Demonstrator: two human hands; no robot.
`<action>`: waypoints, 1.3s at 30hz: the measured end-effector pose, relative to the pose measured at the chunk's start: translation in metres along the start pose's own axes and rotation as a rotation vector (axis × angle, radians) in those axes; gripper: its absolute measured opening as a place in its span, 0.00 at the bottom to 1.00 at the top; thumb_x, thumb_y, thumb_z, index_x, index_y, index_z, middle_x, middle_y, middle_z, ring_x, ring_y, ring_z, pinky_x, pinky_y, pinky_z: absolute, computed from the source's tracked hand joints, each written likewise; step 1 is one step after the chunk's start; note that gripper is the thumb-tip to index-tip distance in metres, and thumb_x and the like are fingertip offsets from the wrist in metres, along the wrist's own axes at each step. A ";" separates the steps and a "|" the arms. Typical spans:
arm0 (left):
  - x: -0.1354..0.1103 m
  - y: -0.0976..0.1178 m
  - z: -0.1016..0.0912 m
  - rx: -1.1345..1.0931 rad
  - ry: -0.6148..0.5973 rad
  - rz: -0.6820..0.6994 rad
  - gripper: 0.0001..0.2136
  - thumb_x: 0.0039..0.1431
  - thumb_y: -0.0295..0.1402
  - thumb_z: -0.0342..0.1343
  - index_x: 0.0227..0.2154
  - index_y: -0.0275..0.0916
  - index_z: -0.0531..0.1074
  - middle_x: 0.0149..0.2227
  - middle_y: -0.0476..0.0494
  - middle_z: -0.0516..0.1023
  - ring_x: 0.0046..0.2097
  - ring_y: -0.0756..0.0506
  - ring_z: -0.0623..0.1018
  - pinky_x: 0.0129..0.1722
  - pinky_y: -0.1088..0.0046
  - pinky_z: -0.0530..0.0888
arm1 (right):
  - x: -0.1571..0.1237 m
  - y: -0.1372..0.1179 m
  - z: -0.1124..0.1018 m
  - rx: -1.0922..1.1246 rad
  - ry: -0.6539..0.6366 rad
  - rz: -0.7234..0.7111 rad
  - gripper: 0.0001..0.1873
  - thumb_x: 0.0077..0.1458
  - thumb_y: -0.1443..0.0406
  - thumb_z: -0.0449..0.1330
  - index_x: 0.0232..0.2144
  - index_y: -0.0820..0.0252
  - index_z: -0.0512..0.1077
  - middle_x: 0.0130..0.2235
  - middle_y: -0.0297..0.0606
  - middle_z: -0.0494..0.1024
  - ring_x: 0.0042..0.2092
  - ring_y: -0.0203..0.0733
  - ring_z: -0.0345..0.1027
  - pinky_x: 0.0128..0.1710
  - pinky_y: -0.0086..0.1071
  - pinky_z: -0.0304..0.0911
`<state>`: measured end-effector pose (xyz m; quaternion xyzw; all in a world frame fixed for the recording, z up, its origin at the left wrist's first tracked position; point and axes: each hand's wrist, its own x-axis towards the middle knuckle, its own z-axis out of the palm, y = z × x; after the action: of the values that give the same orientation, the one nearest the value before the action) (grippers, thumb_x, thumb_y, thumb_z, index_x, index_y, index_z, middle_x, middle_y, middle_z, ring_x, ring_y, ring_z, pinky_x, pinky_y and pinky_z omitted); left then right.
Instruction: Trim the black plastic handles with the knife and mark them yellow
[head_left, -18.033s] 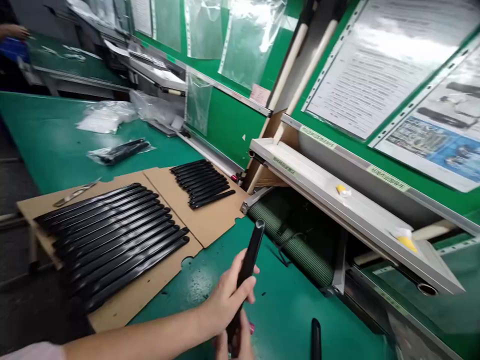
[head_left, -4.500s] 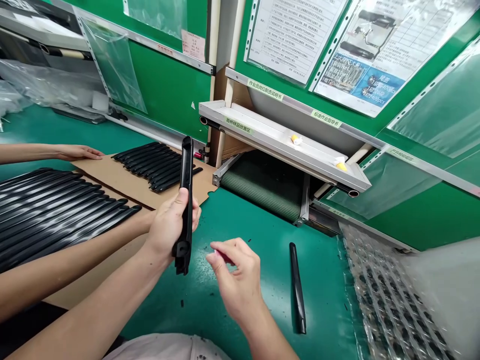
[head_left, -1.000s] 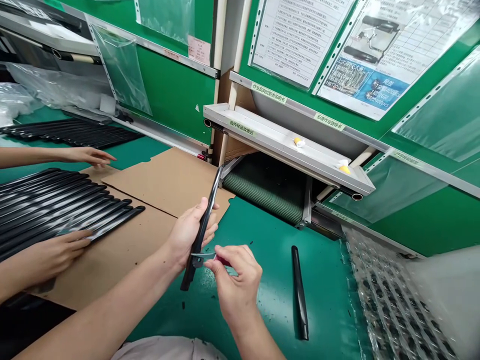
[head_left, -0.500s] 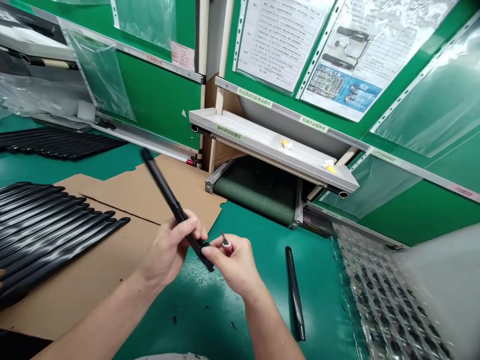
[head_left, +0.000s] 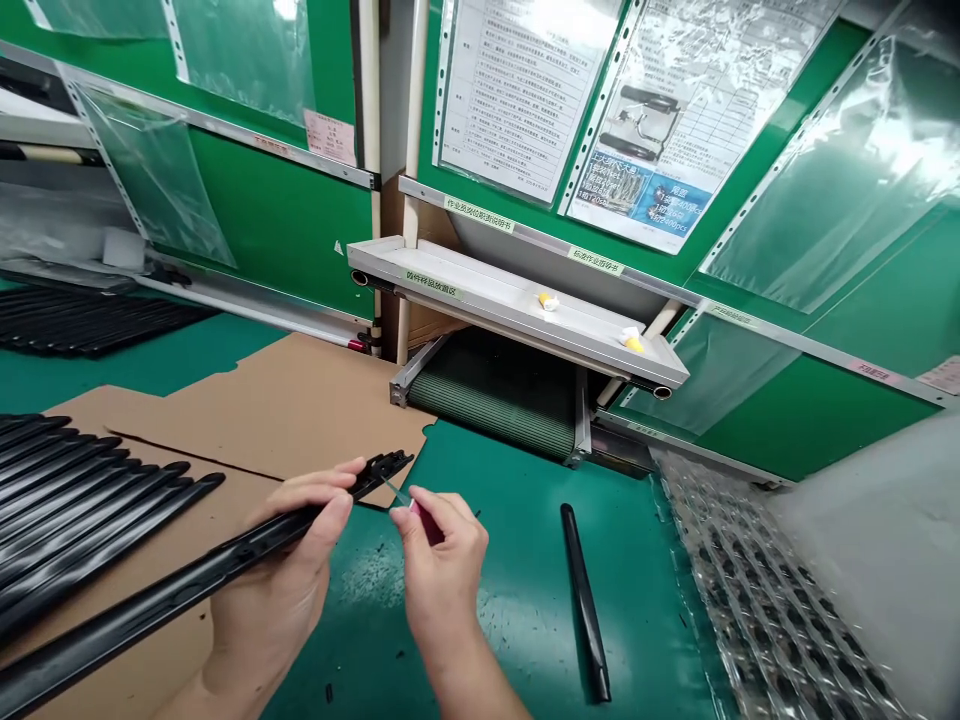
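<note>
Now black bar (head_left: 187, 583) lowered, left hand (head_left: 281, 570); right hand's (head_left: 442, 570) knife (head_left: 416, 512) near tip.

Long black bar (head_left: 150, 608) cut off at lower left, small tool (head_left: 421, 520) half hidden in right hand (head_left: 441, 565)

Bare green bench mat (head_left: 495, 620) leaves free passage below and right of the right hand (head_left: 442, 565), as far as a loose black plastic bar (head_left: 583, 600); past it, bubble wrap (head_left: 757, 600) crowds in, while stacked bars (head_left: 75, 520) fill the cardboard (head_left: 300, 410) to the left.

long black plastic bar (head_left: 187, 575), tilted
</note>
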<state>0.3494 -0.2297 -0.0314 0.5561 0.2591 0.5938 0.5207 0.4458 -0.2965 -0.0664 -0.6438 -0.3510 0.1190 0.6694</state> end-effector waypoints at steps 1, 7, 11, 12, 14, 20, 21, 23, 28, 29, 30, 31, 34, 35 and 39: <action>-0.001 0.001 0.000 0.005 -0.003 0.003 0.05 0.60 0.30 0.62 0.30 0.48 0.77 0.41 0.51 0.80 0.54 0.39 0.79 0.65 0.54 0.69 | -0.001 0.001 0.002 0.013 0.009 -0.004 0.10 0.57 0.60 0.67 0.40 0.55 0.84 0.34 0.39 0.82 0.35 0.43 0.77 0.33 0.32 0.72; -0.007 0.005 -0.001 0.023 -0.029 -0.008 0.05 0.62 0.30 0.62 0.31 0.48 0.77 0.44 0.53 0.81 0.54 0.40 0.79 0.65 0.56 0.68 | 0.004 0.012 0.004 -0.067 0.152 -0.106 0.10 0.57 0.61 0.67 0.41 0.57 0.83 0.35 0.42 0.82 0.37 0.45 0.75 0.37 0.36 0.72; -0.008 0.006 -0.006 -0.035 0.005 -0.089 0.04 0.60 0.30 0.63 0.35 0.48 0.77 0.40 0.53 0.82 0.48 0.42 0.80 0.61 0.61 0.72 | 0.025 0.018 -0.016 -0.155 0.277 -0.096 0.16 0.60 0.55 0.64 0.42 0.60 0.82 0.38 0.45 0.82 0.39 0.47 0.76 0.38 0.37 0.71; -0.006 0.007 -0.007 -0.040 0.023 -0.140 0.04 0.60 0.30 0.63 0.36 0.47 0.76 0.38 0.53 0.82 0.45 0.44 0.81 0.57 0.64 0.75 | 0.029 0.017 -0.022 -0.166 0.273 -0.075 0.18 0.62 0.54 0.62 0.42 0.61 0.81 0.38 0.44 0.82 0.38 0.46 0.75 0.37 0.36 0.70; 0.000 0.009 -0.008 -0.070 0.048 -0.244 0.05 0.62 0.32 0.62 0.39 0.47 0.73 0.32 0.54 0.80 0.35 0.48 0.78 0.42 0.72 0.77 | 0.031 0.012 -0.030 -0.186 0.147 -0.055 0.21 0.67 0.52 0.54 0.39 0.60 0.79 0.34 0.41 0.80 0.34 0.42 0.73 0.33 0.33 0.66; 0.023 0.014 -0.003 -0.239 -0.089 -0.530 0.17 0.71 0.47 0.47 0.35 0.39 0.70 0.17 0.57 0.58 0.17 0.54 0.58 0.17 0.79 0.57 | 0.000 -0.009 -0.015 -0.327 -0.406 -0.283 0.30 0.71 0.45 0.44 0.27 0.57 0.69 0.24 0.31 0.68 0.26 0.35 0.61 0.27 0.31 0.50; 0.024 0.014 -0.003 -0.241 -0.092 -0.588 0.19 0.70 0.49 0.47 0.33 0.39 0.69 0.16 0.57 0.57 0.17 0.54 0.57 0.16 0.79 0.57 | -0.004 -0.010 -0.010 -0.359 -0.420 -0.340 0.32 0.69 0.42 0.44 0.26 0.57 0.68 0.24 0.31 0.69 0.26 0.35 0.62 0.27 0.31 0.49; 0.024 0.014 -0.003 -0.222 -0.070 -0.691 0.20 0.69 0.50 0.48 0.30 0.39 0.68 0.15 0.57 0.55 0.16 0.54 0.56 0.16 0.79 0.58 | -0.006 -0.011 -0.003 -0.419 -0.409 -0.460 0.35 0.65 0.36 0.44 0.27 0.57 0.68 0.25 0.31 0.71 0.27 0.35 0.64 0.28 0.32 0.49; 0.022 0.013 -0.008 -0.161 -0.044 -0.800 0.20 0.66 0.50 0.52 0.27 0.39 0.67 0.16 0.56 0.56 0.17 0.54 0.55 0.15 0.81 0.59 | 0.002 -0.012 0.004 -0.537 -0.374 -0.681 0.37 0.62 0.32 0.40 0.31 0.55 0.69 0.28 0.31 0.74 0.29 0.37 0.67 0.29 0.33 0.50; 0.022 0.013 -0.009 -0.163 -0.052 -0.808 0.20 0.66 0.50 0.52 0.27 0.39 0.67 0.16 0.56 0.56 0.17 0.54 0.55 0.14 0.81 0.58 | 0.003 -0.012 0.004 -0.556 -0.362 -0.696 0.38 0.63 0.33 0.39 0.31 0.55 0.69 0.27 0.31 0.74 0.29 0.38 0.66 0.29 0.34 0.49; 0.022 0.012 -0.009 -0.172 -0.061 -0.815 0.21 0.66 0.50 0.52 0.26 0.38 0.66 0.16 0.56 0.56 0.17 0.55 0.55 0.14 0.82 0.57 | 0.002 -0.012 0.004 -0.575 -0.349 -0.706 0.38 0.63 0.33 0.38 0.30 0.54 0.69 0.27 0.31 0.73 0.28 0.38 0.65 0.28 0.34 0.48; 0.022 0.012 -0.010 -0.181 -0.066 -0.819 0.21 0.67 0.50 0.51 0.26 0.38 0.66 0.16 0.56 0.55 0.17 0.55 0.55 0.13 0.82 0.57 | 0.001 -0.012 0.004 -0.589 -0.332 -0.711 0.38 0.63 0.33 0.37 0.30 0.54 0.68 0.26 0.31 0.73 0.27 0.38 0.64 0.28 0.35 0.48; 0.022 0.009 -0.010 -0.230 -0.067 -0.827 0.21 0.69 0.48 0.49 0.24 0.38 0.66 0.15 0.55 0.55 0.16 0.55 0.54 0.13 0.81 0.56 | -0.006 -0.010 0.004 -0.612 -0.283 -0.717 0.37 0.64 0.34 0.38 0.26 0.54 0.66 0.21 0.30 0.68 0.24 0.37 0.60 0.25 0.36 0.43; 0.022 0.008 -0.009 -0.248 -0.068 -0.831 0.21 0.69 0.47 0.48 0.24 0.38 0.66 0.15 0.55 0.55 0.16 0.54 0.54 0.13 0.81 0.56 | -0.009 -0.009 0.005 -0.605 -0.273 -0.722 0.37 0.65 0.35 0.39 0.24 0.55 0.64 0.20 0.29 0.67 0.23 0.37 0.58 0.24 0.37 0.41; 0.023 0.011 -0.003 -0.306 -0.090 -0.870 0.22 0.70 0.47 0.46 0.23 0.39 0.66 0.14 0.56 0.53 0.15 0.54 0.52 0.12 0.80 0.55 | -0.016 -0.011 0.007 -0.442 -0.245 -0.661 0.34 0.65 0.37 0.47 0.21 0.56 0.60 0.19 0.28 0.66 0.23 0.34 0.59 0.24 0.35 0.44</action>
<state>0.3468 -0.2110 -0.0136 0.3377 0.3548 0.3269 0.8082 0.4268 -0.3025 -0.0616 -0.6058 -0.6330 -0.1045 0.4706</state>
